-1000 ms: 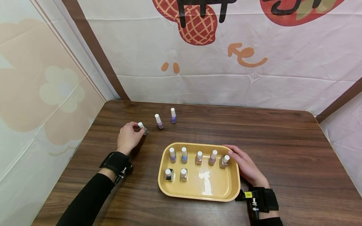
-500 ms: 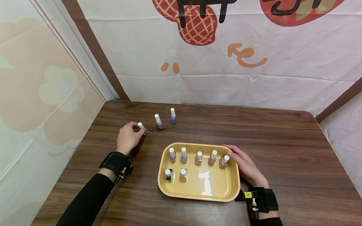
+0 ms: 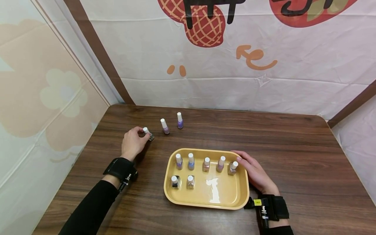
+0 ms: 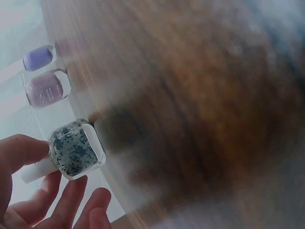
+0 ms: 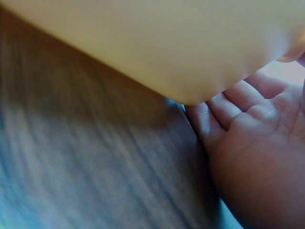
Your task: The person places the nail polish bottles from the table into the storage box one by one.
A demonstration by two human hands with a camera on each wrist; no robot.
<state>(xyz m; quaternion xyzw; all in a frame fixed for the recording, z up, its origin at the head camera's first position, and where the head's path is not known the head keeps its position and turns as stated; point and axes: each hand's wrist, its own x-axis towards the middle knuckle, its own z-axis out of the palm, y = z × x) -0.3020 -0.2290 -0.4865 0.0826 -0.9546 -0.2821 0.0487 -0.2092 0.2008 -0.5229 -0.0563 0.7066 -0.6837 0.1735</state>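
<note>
My left hand (image 3: 133,143) pinches a small nail polish bottle (image 4: 75,150) at its white cap, thumb on one side and fingers on the other. Clear glass shows dark blue-green flecks inside, and the bottle tilts over the table's left part. My right hand (image 3: 258,174) holds the yellow tray (image 3: 229,194) by its far right corner, thumb over the rim. From the right wrist view, its fingers (image 5: 226,109) lie against the tray's outer wall. Several nail polish bottles stand in the tray: a back row with a blue bottle (image 3: 191,162), and two nearer, one a black bottle (image 3: 175,182).
Beyond the left hand, a pale mauve nail polish (image 3: 165,126) and a violet nail polish (image 3: 180,120) stand on the wooden table (image 3: 279,137). A printed white cloth (image 3: 205,88) hangs behind the table's far edge, with another at the left.
</note>
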